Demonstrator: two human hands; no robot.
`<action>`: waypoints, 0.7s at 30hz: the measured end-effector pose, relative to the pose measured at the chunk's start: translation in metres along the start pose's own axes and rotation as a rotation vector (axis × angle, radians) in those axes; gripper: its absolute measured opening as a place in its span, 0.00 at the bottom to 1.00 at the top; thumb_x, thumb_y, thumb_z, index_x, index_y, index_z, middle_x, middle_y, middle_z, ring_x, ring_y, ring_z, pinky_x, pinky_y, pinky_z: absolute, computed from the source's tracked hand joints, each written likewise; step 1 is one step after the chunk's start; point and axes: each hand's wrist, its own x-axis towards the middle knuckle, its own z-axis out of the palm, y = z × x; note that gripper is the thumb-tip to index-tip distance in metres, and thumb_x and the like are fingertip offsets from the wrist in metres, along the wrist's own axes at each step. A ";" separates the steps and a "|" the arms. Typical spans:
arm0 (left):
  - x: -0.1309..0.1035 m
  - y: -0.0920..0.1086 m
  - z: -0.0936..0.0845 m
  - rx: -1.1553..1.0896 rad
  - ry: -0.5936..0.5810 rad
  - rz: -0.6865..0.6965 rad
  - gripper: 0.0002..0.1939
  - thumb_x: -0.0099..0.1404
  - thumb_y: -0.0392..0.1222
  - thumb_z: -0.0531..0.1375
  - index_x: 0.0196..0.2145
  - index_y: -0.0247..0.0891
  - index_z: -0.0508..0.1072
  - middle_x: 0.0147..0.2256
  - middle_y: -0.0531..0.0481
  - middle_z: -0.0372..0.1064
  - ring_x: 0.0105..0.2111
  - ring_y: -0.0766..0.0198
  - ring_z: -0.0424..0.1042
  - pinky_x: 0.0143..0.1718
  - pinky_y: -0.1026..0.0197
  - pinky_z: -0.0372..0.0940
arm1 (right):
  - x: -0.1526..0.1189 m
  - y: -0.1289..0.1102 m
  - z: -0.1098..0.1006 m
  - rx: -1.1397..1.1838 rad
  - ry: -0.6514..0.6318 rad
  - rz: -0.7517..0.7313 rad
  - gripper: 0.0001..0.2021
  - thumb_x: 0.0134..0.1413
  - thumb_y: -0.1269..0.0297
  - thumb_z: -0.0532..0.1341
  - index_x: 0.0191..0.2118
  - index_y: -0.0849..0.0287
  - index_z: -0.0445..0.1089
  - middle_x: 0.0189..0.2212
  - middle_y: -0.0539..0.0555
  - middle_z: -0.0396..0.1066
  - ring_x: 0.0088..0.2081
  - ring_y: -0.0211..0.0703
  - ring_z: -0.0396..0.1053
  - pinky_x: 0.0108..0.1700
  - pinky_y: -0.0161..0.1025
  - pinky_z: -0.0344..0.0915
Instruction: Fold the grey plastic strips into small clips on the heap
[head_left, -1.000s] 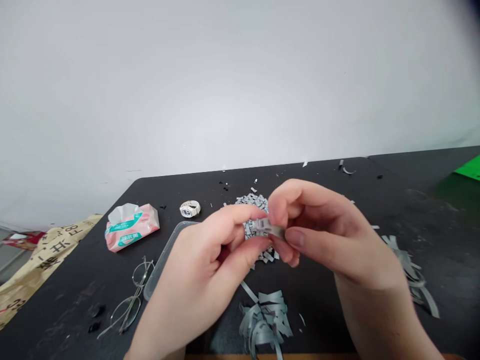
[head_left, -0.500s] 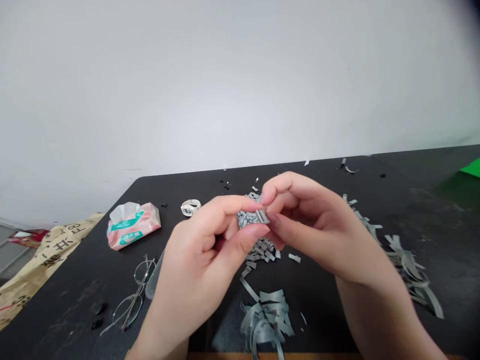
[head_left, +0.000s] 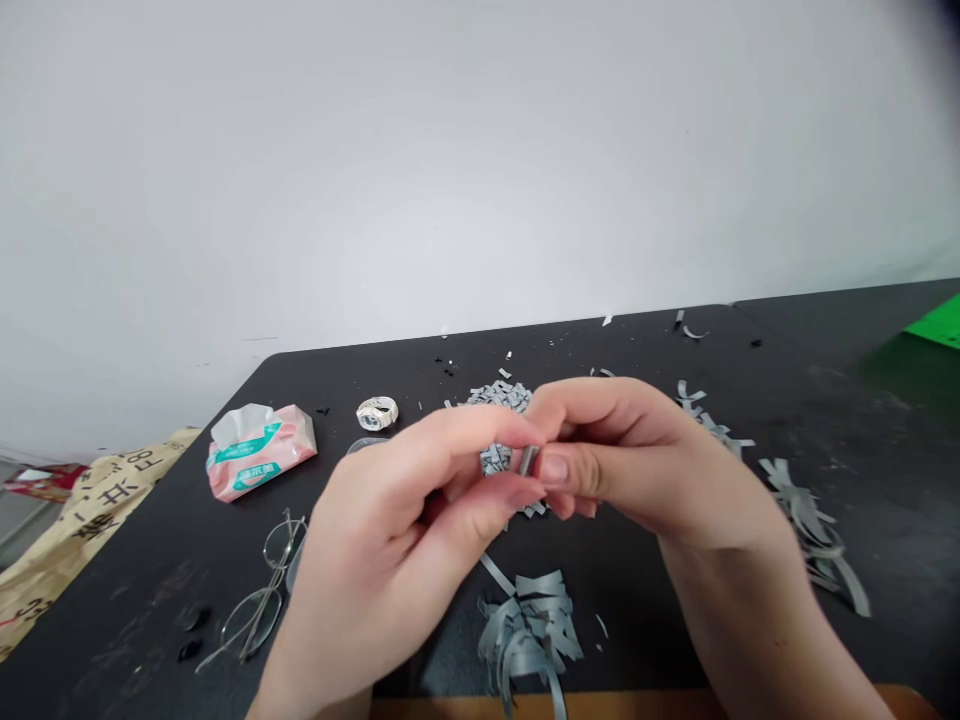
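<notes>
My left hand (head_left: 420, 520) and my right hand (head_left: 630, 460) meet over the middle of the black table. Between their thumbs and fingertips is a small grey folded strip piece (head_left: 529, 460), mostly covered by the fingers. Both hands are closed in a pinch on it. Behind and under them lies a pile of small grey folded pieces (head_left: 499, 397), partly hidden by the fingers. Nearer to me, below the hands, sits a bunch of longer grey strips (head_left: 529, 635).
On the left are a pink tissue pack (head_left: 262, 450), a white wristwatch (head_left: 376, 413), and eyeglasses (head_left: 259, 610). More loose grey strips (head_left: 810, 530) lie right of my right forearm. A green sheet (head_left: 937, 322) is at the far right edge; a white wall (head_left: 480, 170) stands behind the table.
Both hands have come closer together and slightly lower. My right thumb and fingers now cover more of the grey piece, which is turned more upright. The view has shifted slightly.
</notes>
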 end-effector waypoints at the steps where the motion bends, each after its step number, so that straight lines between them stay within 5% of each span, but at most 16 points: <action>1: 0.000 -0.001 0.000 -0.033 0.021 -0.008 0.07 0.69 0.38 0.64 0.44 0.48 0.78 0.24 0.59 0.71 0.22 0.74 0.66 0.23 0.72 0.63 | 0.000 -0.001 0.003 0.006 -0.017 -0.023 0.10 0.58 0.71 0.67 0.26 0.61 0.70 0.21 0.45 0.63 0.22 0.30 0.56 0.24 0.30 0.55; 4: 0.000 -0.005 0.004 -0.242 0.052 -0.043 0.04 0.67 0.42 0.66 0.41 0.47 0.80 0.21 0.59 0.65 0.19 0.73 0.62 0.21 0.71 0.63 | -0.002 -0.001 0.012 0.068 -0.028 -0.007 0.15 0.58 0.73 0.63 0.22 0.60 0.63 0.21 0.45 0.56 0.24 0.32 0.52 0.27 0.33 0.53; 8: 0.000 -0.011 0.014 -0.485 0.082 -0.095 0.05 0.67 0.45 0.66 0.41 0.45 0.80 0.22 0.56 0.70 0.21 0.69 0.69 0.21 0.67 0.68 | -0.003 0.007 0.019 0.175 -0.003 0.002 0.16 0.62 0.71 0.60 0.23 0.58 0.60 0.21 0.45 0.54 0.25 0.33 0.51 0.29 0.36 0.49; 14: -0.003 -0.014 0.024 -0.446 0.195 -0.131 0.09 0.66 0.51 0.67 0.39 0.46 0.80 0.18 0.59 0.58 0.18 0.72 0.59 0.19 0.68 0.63 | 0.000 0.021 0.022 0.282 0.006 -0.087 0.18 0.65 0.67 0.61 0.22 0.58 0.62 0.19 0.42 0.47 0.21 0.32 0.44 0.24 0.36 0.43; 21: -0.010 -0.011 0.029 -0.500 0.183 -0.073 0.07 0.69 0.49 0.64 0.43 0.51 0.80 0.20 0.59 0.61 0.19 0.72 0.60 0.21 0.67 0.62 | -0.004 0.018 0.033 0.273 0.114 -0.110 0.35 0.57 0.56 0.70 0.18 0.58 0.41 0.18 0.42 0.41 0.21 0.30 0.41 0.23 0.36 0.40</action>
